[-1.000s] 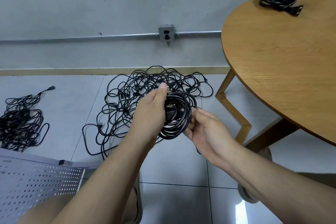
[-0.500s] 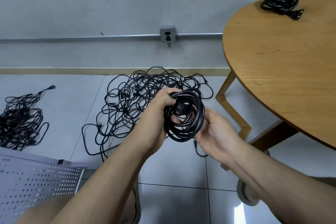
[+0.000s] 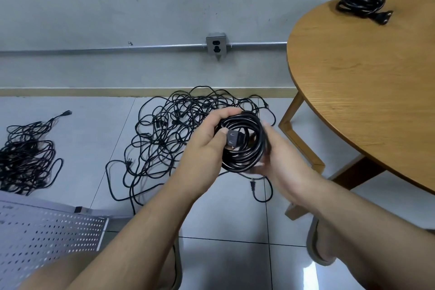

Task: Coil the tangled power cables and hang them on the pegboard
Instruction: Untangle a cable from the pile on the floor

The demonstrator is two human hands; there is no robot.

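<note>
Gripped the coiled cable [image 3: 256,148] in the left hand [image 3: 207,148], fingers curled over its top and thumb pressed beside the plug [image 3: 233,140] at the coil's middle. Cupped its right and near edge in the right hand [image 3: 280,160], fingers curled under, slightly blurred. Held it above the floor [image 3: 94,139], just nearer than the tangled pile [image 3: 179,125], with a smaller pile [image 3: 26,155] at left, the pegboard [image 3: 47,233] near left, and another coil [image 3: 360,3] far across the table [image 3: 364,77] at right.

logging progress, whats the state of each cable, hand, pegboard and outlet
held coil: wound, in both hands
left hand: grips it, thumb on plug
right hand: holds it too
middle floor pile: tangled
left floor pile: tangled
table coil: coiled, unhung
pegboard: no cable showing
outlet: nothing plugged in
</note>
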